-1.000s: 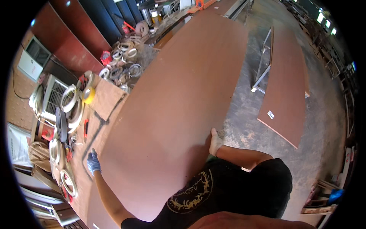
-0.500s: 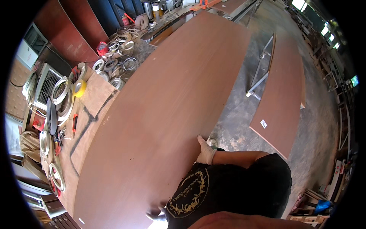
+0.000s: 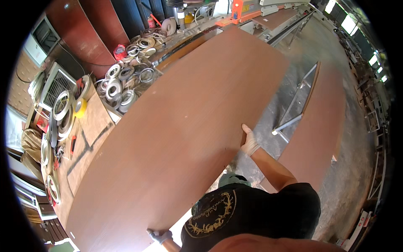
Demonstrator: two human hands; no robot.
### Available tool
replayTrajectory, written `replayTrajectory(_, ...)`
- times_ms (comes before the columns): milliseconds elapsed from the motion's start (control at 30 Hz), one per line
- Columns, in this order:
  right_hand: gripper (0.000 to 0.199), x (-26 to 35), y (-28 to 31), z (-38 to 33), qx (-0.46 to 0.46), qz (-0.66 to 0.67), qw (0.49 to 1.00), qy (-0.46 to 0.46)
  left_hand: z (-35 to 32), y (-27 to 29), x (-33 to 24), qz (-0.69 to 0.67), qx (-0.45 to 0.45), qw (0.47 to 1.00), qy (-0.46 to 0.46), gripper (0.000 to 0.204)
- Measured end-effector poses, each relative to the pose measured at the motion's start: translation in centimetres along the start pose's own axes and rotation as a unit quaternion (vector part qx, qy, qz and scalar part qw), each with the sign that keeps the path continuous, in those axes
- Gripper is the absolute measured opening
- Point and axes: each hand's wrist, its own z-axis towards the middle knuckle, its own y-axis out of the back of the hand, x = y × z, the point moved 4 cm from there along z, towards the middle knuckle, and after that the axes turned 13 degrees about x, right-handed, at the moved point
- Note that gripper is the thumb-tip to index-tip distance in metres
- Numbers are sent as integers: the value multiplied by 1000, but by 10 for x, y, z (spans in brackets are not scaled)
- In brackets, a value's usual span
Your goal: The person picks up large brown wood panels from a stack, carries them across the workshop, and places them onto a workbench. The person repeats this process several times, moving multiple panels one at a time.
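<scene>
Brown board (image 3: 176, 138), large and flat, fills the middle of the view and slants from the lower left up toward the machines at the top. Both gloved hands grasp it: the right hand (image 3: 249, 142) is closed over its long right edge about halfway along, and the left hand (image 3: 160, 235) grips the near corner at the bottom. Below the hands shows the person's black shirt (image 3: 252, 214) with a gold print. To the left stands a desk (image 3: 94, 126) carrying coiled rolls of edge banding (image 3: 121, 82) and a yellow tape roll (image 3: 79, 107). To the right, a second brown board (image 3: 319, 126) lies on the dusty floor (image 3: 273, 117) beside a metal frame (image 3: 294, 111).
</scene>
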Motion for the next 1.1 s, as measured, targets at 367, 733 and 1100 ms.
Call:
replayTrajectory(367,45,-6,-48,68,-109,20,994,10,46,-51,-10,41,1,999,10,38)
replayTrajectory(733,50,-8,-73,76,-196,-2,980,-21,82,-71,-26,68,39,997,25,47)
replayTrajectory(1100,57,-1,-69,96,-192,-9,980,-55,104,-102,-24,78,41,996,7,48)
